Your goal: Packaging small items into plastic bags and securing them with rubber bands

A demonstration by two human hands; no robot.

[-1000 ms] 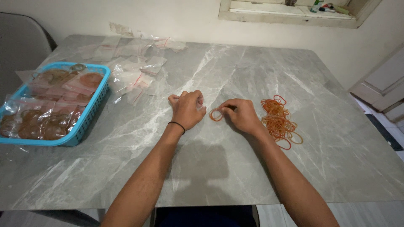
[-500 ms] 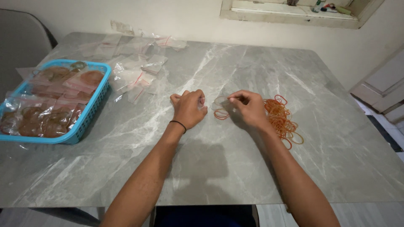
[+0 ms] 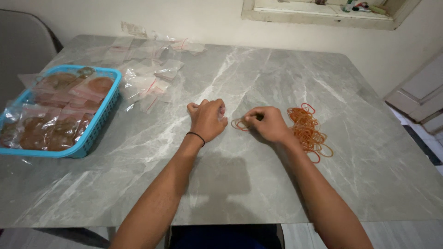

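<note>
We see the left hand (image 3: 207, 119) resting on the table (image 3: 258, 184) as a loose fist, a thin black band round its wrist; we cannot tell whether it encloses anything. The right hand (image 3: 267, 123) sits just beside it, fingertips pinched on a few orange rubber bands (image 3: 238, 123) lying flat on the table in the gap between both hands. A larger pile of bands (image 3: 307, 130) lies just right of the right hand, touching or nearly touching its outer edge.

Well apart, at far left, we note a blue basket (image 3: 99, 124) holding clear bags filled with brownish bands. Between the basket and the table's far edge lie scattered empty bags (image 3: 147, 78), clear with red seal strips. Nothing lies between these and the hands.

The table is grey marble-patterned, with white veins, matt. A grey chair back (image 3: 23, 50) stands at the far left corner. Behind the table we record a pale wall and a window ledge (image 3: 318, 16) bearing small items too small to identify. At right, a pale door (image 3: 422, 92) and tiled floor show.
</note>
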